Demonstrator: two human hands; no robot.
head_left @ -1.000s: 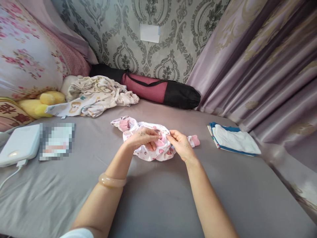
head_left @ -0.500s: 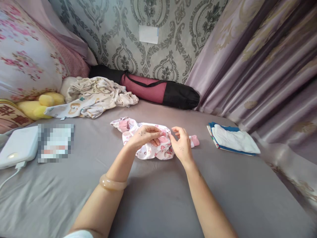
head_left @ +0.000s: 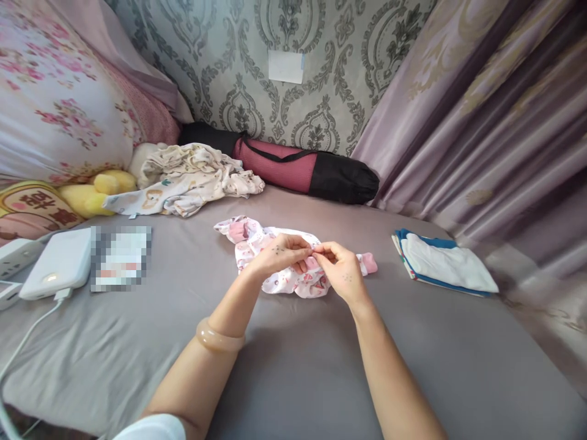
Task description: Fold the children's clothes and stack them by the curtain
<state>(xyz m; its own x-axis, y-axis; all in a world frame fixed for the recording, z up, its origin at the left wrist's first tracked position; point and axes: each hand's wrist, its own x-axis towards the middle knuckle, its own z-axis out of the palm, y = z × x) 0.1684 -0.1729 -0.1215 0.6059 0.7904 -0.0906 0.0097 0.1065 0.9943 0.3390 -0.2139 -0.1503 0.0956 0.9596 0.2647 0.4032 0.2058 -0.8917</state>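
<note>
Right-hand fingers (head_left: 326, 247) have drawn in to meet the left-hand fingers (head_left: 300, 253), both pinching the pink-printed garment (head_left: 296, 286), which lies crosswise beneath them, neither hand nearer.

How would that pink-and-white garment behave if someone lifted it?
The pink-and-white garment would probably droop, since it lies in soft folds. It is likely light for its size, as the cloth looks thin.

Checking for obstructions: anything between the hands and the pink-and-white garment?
Nothing visible. Left hand and right hand meet at the garment, fingertips together. The crumpled cloth lies behind to the left, the folded clothes off to the right.
</note>
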